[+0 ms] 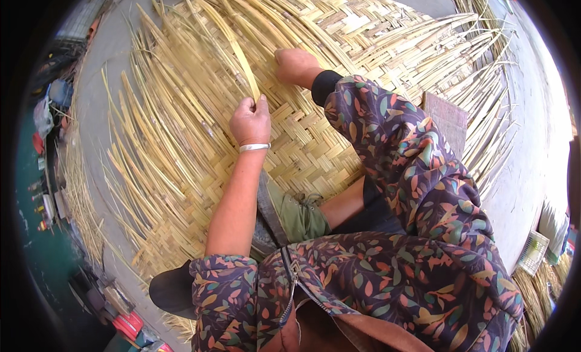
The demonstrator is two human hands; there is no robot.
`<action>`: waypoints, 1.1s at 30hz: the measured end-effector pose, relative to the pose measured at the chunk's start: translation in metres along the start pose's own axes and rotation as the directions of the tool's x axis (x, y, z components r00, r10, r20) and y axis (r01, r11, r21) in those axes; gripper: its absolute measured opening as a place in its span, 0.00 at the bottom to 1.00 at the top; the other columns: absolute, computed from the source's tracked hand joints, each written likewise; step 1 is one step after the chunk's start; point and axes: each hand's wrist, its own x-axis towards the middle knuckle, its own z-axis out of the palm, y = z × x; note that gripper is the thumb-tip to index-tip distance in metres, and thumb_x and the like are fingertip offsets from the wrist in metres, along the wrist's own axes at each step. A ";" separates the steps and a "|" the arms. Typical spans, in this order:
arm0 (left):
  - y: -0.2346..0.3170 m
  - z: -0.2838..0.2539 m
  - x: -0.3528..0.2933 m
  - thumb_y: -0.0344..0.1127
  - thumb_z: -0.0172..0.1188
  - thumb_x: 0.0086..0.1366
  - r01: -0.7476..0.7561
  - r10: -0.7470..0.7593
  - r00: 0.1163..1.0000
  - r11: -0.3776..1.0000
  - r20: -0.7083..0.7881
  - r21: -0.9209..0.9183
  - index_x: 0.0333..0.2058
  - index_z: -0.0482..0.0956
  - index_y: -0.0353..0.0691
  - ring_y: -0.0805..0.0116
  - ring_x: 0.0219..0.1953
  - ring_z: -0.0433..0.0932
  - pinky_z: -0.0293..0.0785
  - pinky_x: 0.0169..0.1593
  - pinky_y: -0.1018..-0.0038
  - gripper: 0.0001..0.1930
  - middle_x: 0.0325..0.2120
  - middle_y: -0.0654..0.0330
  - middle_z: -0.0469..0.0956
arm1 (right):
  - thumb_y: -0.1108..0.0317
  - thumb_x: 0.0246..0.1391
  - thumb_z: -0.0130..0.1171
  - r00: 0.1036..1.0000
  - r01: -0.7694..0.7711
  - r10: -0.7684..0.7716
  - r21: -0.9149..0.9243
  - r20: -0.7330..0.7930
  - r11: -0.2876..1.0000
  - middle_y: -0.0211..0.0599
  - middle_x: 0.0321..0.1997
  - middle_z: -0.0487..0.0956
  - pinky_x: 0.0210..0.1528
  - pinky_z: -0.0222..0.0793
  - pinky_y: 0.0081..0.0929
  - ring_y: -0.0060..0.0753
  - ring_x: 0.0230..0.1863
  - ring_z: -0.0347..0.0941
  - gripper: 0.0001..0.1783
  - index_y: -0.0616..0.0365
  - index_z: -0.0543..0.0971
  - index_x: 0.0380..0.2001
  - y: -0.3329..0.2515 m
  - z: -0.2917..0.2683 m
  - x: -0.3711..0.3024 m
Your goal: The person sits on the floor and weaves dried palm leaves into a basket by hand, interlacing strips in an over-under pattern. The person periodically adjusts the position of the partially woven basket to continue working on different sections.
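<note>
A woven reed mat [308,140] with a slanting, herringbone-like weave lies on the floor under my hands. My left hand [251,121] is closed, pinching the near end of a flat yellow reed strip [241,55] between thumb and fingers. The strip runs up and away to the far left. Farther off and to the right, my right hand [296,66] is curled into a fist low over the strips. Its fingertips are turned away, and what they hold, if anything, is hidden. Long loose strip ends [169,110] fan out along the mat's left side.
More loose ends [460,55] spread at the right, by a flat reddish-brown board [446,119]. My foot in a green shoe [296,216] rests on the mat close to my body. Reed bundles [535,297] lie at the lower right, and assorted clutter [57,201] lines the left edge.
</note>
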 end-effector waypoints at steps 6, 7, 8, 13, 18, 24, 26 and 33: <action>0.001 -0.002 -0.001 0.39 0.63 0.55 0.033 -0.033 0.999 0.999 0.010 -0.028 0.17 0.70 0.34 0.64 0.13 0.64 0.64 0.21 0.69 0.17 0.11 0.53 0.68 | 0.66 0.48 0.52 0.984 0.157 -0.170 -0.183 -0.060 0.970 0.50 0.37 0.79 0.44 0.70 0.40 0.48 0.44 0.75 0.14 0.55 0.77 0.39 -0.005 0.004 -0.008; -0.001 -0.001 -0.001 0.39 0.63 0.55 0.045 -0.045 0.999 0.998 0.020 -0.031 0.17 0.70 0.34 0.65 0.13 0.64 0.64 0.21 0.70 0.17 0.11 0.54 0.68 | 0.66 0.48 0.51 0.978 0.202 -0.210 -0.240 -0.005 0.949 0.50 0.37 0.79 0.43 0.71 0.40 0.48 0.44 0.75 0.14 0.56 0.78 0.38 -0.009 0.006 -0.006; -0.003 -0.001 0.001 0.39 0.63 0.55 0.058 -0.056 0.998 0.998 0.030 -0.034 0.17 0.70 0.34 0.66 0.13 0.64 0.64 0.21 0.70 0.17 0.11 0.54 0.68 | 0.67 0.48 0.51 0.968 0.249 -0.245 -0.294 0.052 0.923 0.51 0.36 0.79 0.43 0.71 0.40 0.48 0.44 0.75 0.13 0.56 0.78 0.37 -0.013 0.008 -0.004; -0.001 -0.002 0.000 0.40 0.63 0.55 0.048 -0.047 0.999 0.996 0.014 -0.074 0.16 0.69 0.34 0.70 0.13 0.61 0.63 0.20 0.71 0.18 0.10 0.58 0.66 | 0.66 0.44 0.51 0.979 0.090 -0.083 -0.026 0.186 0.996 0.49 0.31 0.80 0.34 0.73 0.37 0.46 0.32 0.78 0.12 0.62 0.81 0.24 -0.008 0.011 0.032; -0.007 -0.004 0.001 0.40 0.63 0.55 0.052 -0.052 0.999 0.996 -0.004 -0.072 0.15 0.66 0.35 0.75 0.14 0.57 0.59 0.19 0.72 0.20 0.09 0.61 0.63 | 0.66 0.44 0.56 0.933 -0.075 -0.105 0.471 0.343 0.879 0.41 0.25 0.79 0.23 0.70 0.27 0.35 0.22 0.76 0.11 0.65 0.78 0.26 -0.001 0.003 0.042; -0.012 -0.007 0.000 0.40 0.63 0.56 0.055 -0.058 0.998 0.982 -0.014 -0.182 0.14 0.64 0.36 0.76 0.14 0.53 0.57 0.19 0.73 0.21 0.09 0.63 0.59 | 0.62 0.45 0.59 0.869 -0.118 -0.095 0.391 0.485 0.913 0.36 0.25 0.80 0.22 0.73 0.23 0.30 0.28 0.81 0.13 0.62 0.77 0.28 -0.028 -0.013 0.022; -0.002 -0.007 -0.003 0.40 0.63 0.56 0.018 -0.022 1.000 0.984 -0.022 -0.175 0.14 0.63 0.36 0.76 0.14 0.53 0.57 0.19 0.73 0.21 0.09 0.64 0.59 | 0.62 0.45 0.59 0.843 -0.158 -0.053 0.341 0.535 0.927 0.35 0.23 0.79 0.21 0.72 0.24 0.29 0.25 0.80 0.12 0.62 0.78 0.26 -0.025 -0.005 0.033; -0.012 -0.009 -0.002 0.40 0.63 0.56 0.045 -0.048 0.999 0.982 -0.012 -0.183 0.15 0.63 0.36 0.76 0.16 0.54 0.58 0.20 0.73 0.21 0.10 0.64 0.59 | 0.62 0.41 0.60 0.825 -0.049 -0.115 0.273 0.553 0.961 0.33 0.17 0.77 0.16 0.65 0.24 0.27 0.15 0.69 0.10 0.60 0.79 0.21 -0.024 0.019 0.048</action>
